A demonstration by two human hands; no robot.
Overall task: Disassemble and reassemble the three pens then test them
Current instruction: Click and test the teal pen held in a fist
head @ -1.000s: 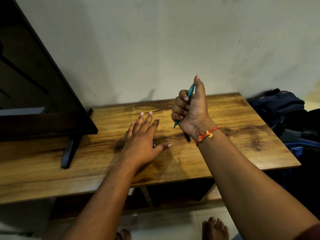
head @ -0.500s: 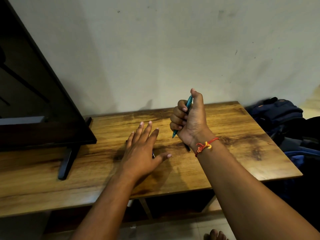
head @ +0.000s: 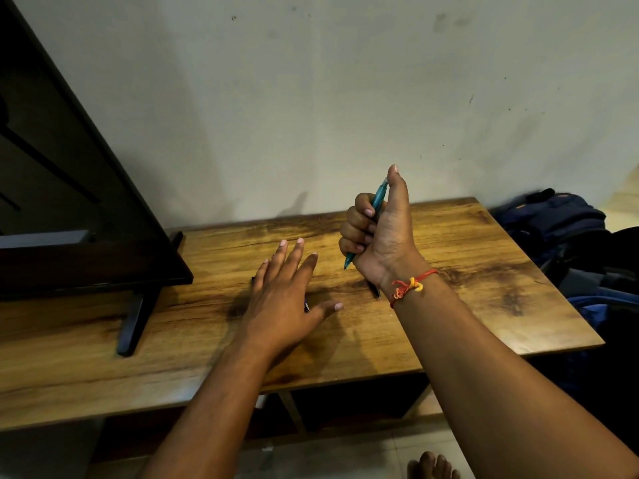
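My right hand (head: 378, 233) grips a teal pen (head: 377, 199) in a fist, upright above the wooden table (head: 484, 281), tip pointing down and thumb beside the top end. A dark pen (head: 374, 291) lies on the table, mostly hidden behind my right wrist. My left hand (head: 283, 295) lies flat with fingers spread over the table's middle. A bit of another dark pen (head: 306, 307) shows under it, between thumb and forefinger; the rest is hidden.
A black TV (head: 69, 202) on a stand (head: 133, 323) takes up the table's left end. Dark blue bags (head: 567, 229) are piled past the right edge. A plain wall runs behind the table. Toes (head: 434, 466) show on the floor below.
My right thumb pushed down on the teal pen's top, then rose again, and the pen's top end shows once more. My left hand stayed flat in place.
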